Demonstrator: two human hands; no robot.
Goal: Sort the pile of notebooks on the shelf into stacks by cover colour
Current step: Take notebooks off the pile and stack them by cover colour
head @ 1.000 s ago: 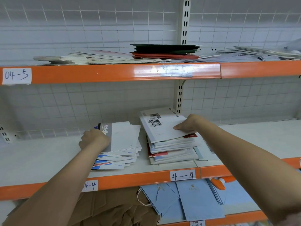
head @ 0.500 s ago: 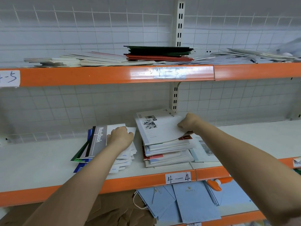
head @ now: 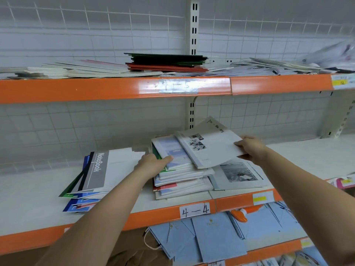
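Observation:
A pile of notebooks (head: 182,181) sits on the middle shelf (head: 28,192). My right hand (head: 251,148) grips the right edge of a grey-white notebook (head: 213,148) with small photos on its cover, lifted and tilted above the pile. My left hand (head: 153,162) rests on the pile's left side, fingers touching a pale blue notebook (head: 171,150) now on top. Left of the pile lies a fanned stack (head: 96,175) topped by a grey and white "NoteBook" cover. A grey notebook with a large photo (head: 240,175) lies flat to the right of the pile.
The upper shelf (head: 115,89) holds white, green and red notebooks (head: 165,62) and scattered papers. Below, pale blue paper bags (head: 217,239), brown paper and an orange-and-white object (head: 240,215) sit. A wire grid backs the shelves. A "4-4" label (head: 195,210) marks the shelf edge.
My right hand has lifted the grey-white notebook off the pile and moved it right. My left hand has gone from the left stack to the pile, uncovering the "NoteBook" cover.

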